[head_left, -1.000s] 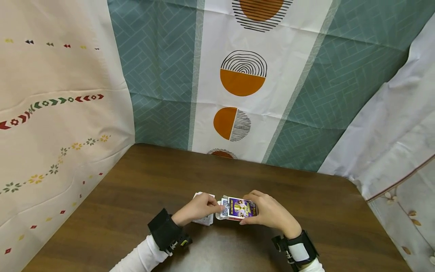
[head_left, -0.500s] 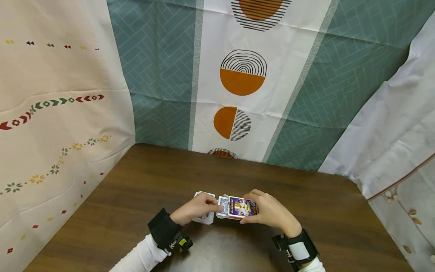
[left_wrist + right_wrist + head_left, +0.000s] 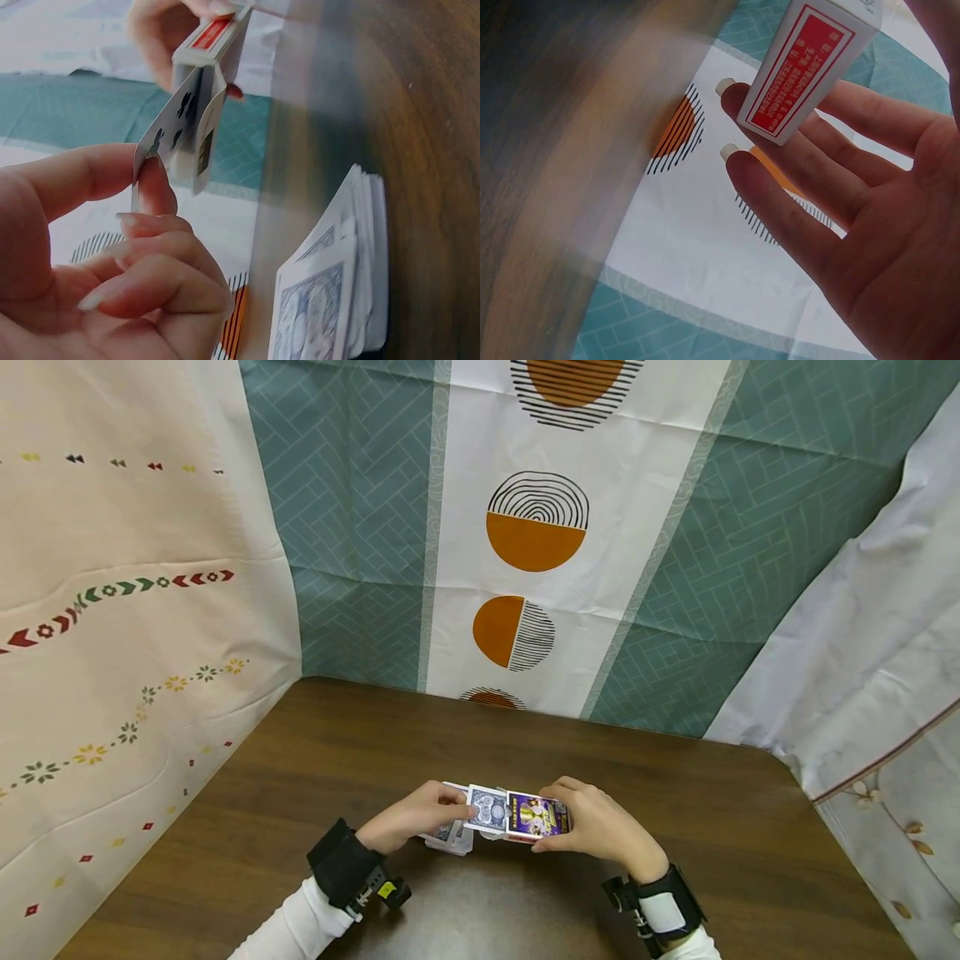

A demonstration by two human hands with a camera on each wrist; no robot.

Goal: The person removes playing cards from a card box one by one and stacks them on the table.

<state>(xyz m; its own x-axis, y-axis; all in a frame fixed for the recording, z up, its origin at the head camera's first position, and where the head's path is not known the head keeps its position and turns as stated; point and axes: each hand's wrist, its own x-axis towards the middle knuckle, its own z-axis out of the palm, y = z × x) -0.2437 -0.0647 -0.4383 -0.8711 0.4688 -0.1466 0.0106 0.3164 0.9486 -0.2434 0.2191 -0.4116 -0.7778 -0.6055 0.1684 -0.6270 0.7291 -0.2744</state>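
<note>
My left hand [image 3: 412, 817] pinches a blue-backed playing card [image 3: 489, 810] between thumb and index finger. That card sticks well out of the open end of a purple and yellow card box [image 3: 536, 816]. In the left wrist view the face of the playing card [image 3: 174, 127] shows black pips, and an end flap of the box hangs beside it. My right hand [image 3: 600, 827] grips the box by its edges from the right. The right wrist view shows a red label with white writing on the narrow side of the card box [image 3: 802, 75].
A loose pile of playing cards [image 3: 322, 300] lies on the wooden table [image 3: 360, 735], partly beneath my left hand. Patterned cloth [image 3: 360, 527] hangs along the back and both sides of the table.
My left hand has moved left, sliding the playing card farther out of the box and over the pile's edge. The right hand and the box have hardly moved.
</note>
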